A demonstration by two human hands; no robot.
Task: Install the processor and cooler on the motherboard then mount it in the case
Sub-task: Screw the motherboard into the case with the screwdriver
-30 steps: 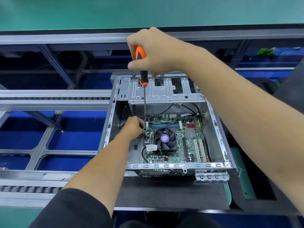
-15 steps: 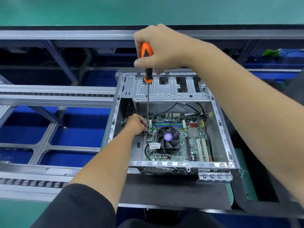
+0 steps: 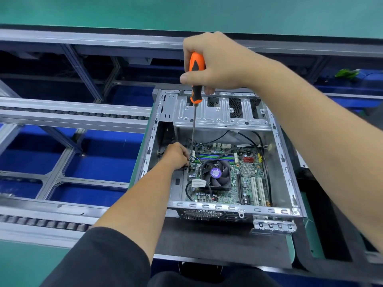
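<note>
A single head-worn wide-angle view looks forward and steeply down, close over the open case (image 3: 290,162).

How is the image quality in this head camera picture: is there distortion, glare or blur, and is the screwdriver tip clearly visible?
Head view: wide-angle distortion bends the conveyor rails and stretches the right forearm at the edge; even overhead light, with bright glare on the case front rim; the motherboard is fairly sharp; the screwdriver tip is hidden by the left hand and wires.
</note>
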